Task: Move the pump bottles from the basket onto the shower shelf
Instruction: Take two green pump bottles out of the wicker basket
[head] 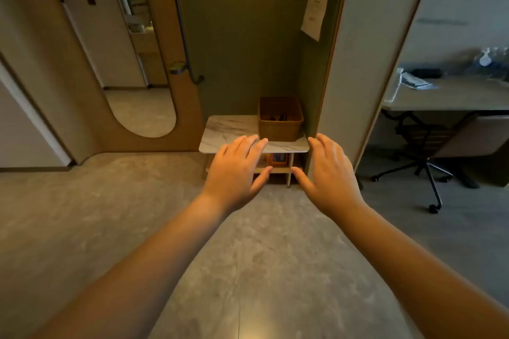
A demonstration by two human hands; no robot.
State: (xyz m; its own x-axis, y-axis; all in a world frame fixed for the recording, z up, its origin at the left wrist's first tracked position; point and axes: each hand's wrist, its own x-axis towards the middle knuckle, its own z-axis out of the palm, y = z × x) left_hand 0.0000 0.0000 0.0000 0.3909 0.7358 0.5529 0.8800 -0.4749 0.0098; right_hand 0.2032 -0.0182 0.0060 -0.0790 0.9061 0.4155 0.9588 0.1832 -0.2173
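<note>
A brown woven basket (280,126) stands at the right end of a low marble-topped table (228,129) inside a green alcove. Dark tops of items (278,118) show inside it; whether they are pump bottles I cannot tell. My left hand (237,170) is stretched forward with fingers spread, in front of the table's front edge and left of the basket. My right hand (329,170) is stretched forward too, fingers apart, to the right of the basket. Neither hand holds anything. No shower shelf is in view.
An orange and blue box (278,159) sits on the table's lower shelf. A tall mirror panel (143,113) is at the left. A desk (451,96) with a wheeled chair (429,162) is at the right. A paper bag (315,5) hangs in the alcove.
</note>
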